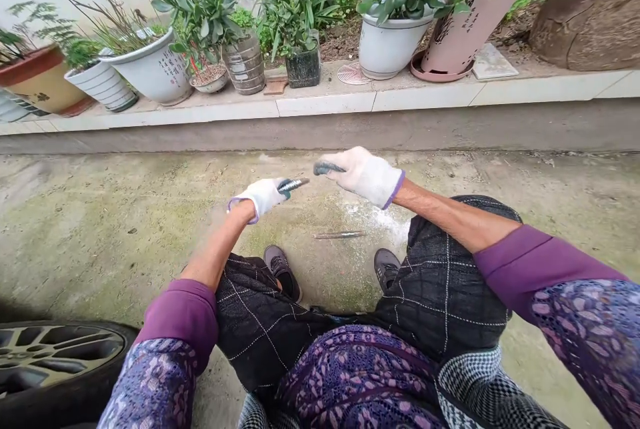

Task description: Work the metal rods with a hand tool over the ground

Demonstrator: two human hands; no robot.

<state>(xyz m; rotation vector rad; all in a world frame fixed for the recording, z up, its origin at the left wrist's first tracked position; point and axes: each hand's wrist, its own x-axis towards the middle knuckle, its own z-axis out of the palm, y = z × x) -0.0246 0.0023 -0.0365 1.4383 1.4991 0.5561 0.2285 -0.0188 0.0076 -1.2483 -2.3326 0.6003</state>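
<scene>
My left hand (265,195), in a white work glove with a dark grey palm, is closed around a short threaded metal rod (295,184). The rod's brownish tip sticks out to the right. Just beyond that tip is my right hand (357,173), gloved the same way, with its fingers bent together and pointing left. Whatever may be inside its grip is hidden, and the fingertips are slightly blurred. A thin metal rod (340,235) lies on the concrete below my hands, between my shoes.
White powder (383,219) is scattered on the concrete by my right knee. A tiled ledge (325,103) with several potted plants runs across the back, including a white pot (393,45). At lower left lies a car wheel (60,362).
</scene>
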